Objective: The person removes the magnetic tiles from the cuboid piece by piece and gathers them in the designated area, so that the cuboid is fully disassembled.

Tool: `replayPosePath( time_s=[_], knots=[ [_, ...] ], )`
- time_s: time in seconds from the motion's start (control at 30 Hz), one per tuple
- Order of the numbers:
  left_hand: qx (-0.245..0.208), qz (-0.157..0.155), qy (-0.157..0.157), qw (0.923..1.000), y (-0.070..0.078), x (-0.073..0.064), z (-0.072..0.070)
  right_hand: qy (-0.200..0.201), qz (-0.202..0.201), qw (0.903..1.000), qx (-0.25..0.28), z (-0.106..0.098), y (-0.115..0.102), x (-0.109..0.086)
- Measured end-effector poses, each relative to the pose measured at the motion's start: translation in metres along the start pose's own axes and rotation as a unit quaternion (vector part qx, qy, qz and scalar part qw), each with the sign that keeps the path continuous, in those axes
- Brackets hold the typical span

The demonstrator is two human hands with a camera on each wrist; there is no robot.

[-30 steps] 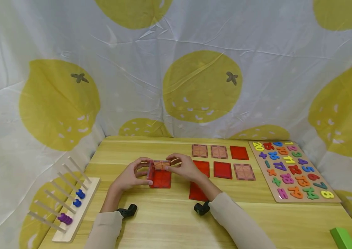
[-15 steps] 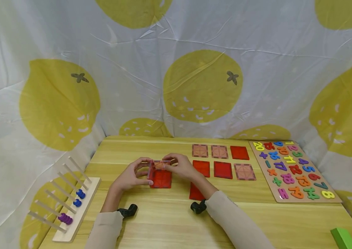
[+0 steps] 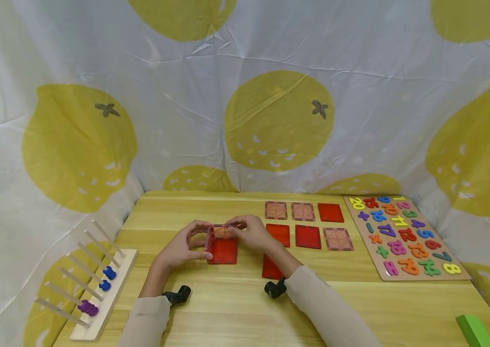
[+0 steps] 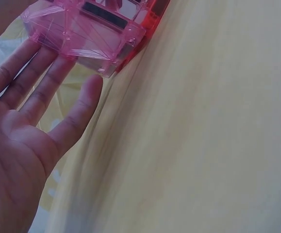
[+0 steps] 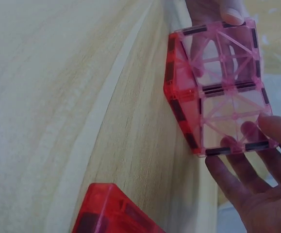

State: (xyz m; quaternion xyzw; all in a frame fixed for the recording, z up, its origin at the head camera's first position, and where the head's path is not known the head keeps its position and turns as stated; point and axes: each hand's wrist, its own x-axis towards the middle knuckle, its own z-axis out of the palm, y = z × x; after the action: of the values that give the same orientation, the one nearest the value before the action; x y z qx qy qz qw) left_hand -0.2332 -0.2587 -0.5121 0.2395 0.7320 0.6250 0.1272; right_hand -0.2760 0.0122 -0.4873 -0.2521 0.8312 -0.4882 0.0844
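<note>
A red square magnetic tile (image 3: 225,253) lies flat on the table, with two clear pink tiles standing on its left and far edges, meeting at a corner. My left hand (image 3: 184,244) holds the left pink tile (image 4: 65,29) between thumb and fingers at its edges. At the far side, my right hand (image 3: 251,234) pinches the other pink tile (image 5: 218,116), thumb on the inner face and fingers behind. In the right wrist view the two pink tiles sit edge to edge along a dark magnet strip.
Several loose red and pink tiles (image 3: 308,236) lie flat to the right, one red tile (image 3: 272,267) partly behind my right forearm. A number board (image 3: 405,236) lies at far right, a green block (image 3: 474,331) at front right. A wooden peg rack (image 3: 114,294) stands left.
My right hand and forearm have shifted slightly left along the far pink tile. The left hand keeps its hold, and the head view has tilted a little.
</note>
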Motion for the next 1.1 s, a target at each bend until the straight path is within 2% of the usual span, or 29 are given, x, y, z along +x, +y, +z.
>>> replayPosePath(
  time_s=[0.3, 0.43, 0.67, 0.8, 1.1],
  knots=[
    [0.057, -0.006, 0.021, 0.9981, -0.002, 0.0, -0.001, 0.032, -0.005, 0.9993, 0.02, -0.004, 0.004, -0.002],
    [0.056, -0.015, 0.022, 0.9981, -0.001, -0.001, 0.0, 0.044, -0.009, 0.9982, 0.04, -0.01, 0.004, -0.009],
    [0.047, -0.017, 0.019, 0.9986, 0.001, -0.003, 0.0, 0.033, -0.006, 0.9956, 0.087, -0.029, -0.004, -0.029],
    [0.048, -0.015, 0.017, 0.9986, 0.002, -0.001, -0.002, 0.046, -0.013, 0.9962, 0.072, -0.046, -0.007, -0.044],
    [0.038, -0.018, 0.015, 0.999, 0.001, 0.001, -0.002, 0.083, 0.013, 0.9965, 0.001, -0.085, 0.007, -0.091]
  ],
)
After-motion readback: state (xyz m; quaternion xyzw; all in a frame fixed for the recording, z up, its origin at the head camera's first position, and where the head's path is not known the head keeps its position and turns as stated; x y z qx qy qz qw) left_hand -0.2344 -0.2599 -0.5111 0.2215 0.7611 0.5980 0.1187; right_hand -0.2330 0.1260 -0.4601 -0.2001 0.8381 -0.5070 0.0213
